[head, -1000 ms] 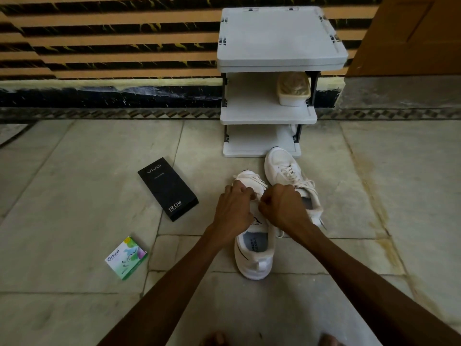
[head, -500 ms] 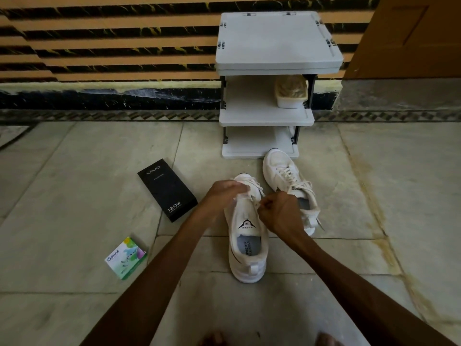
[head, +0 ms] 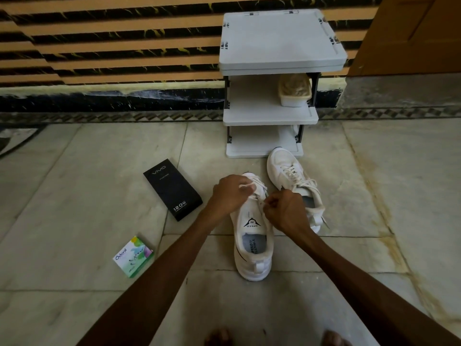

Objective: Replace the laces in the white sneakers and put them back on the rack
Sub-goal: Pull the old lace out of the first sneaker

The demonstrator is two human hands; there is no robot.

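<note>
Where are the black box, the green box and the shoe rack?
black box (head: 172,189), head view, middle of its lid
green box (head: 134,256), head view, middle of its printed face
shoe rack (head: 279,38), head view, bare top panel

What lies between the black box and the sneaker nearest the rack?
In the head view, the left hand, gripping a lace, over the toe of the other sneaker.
</note>
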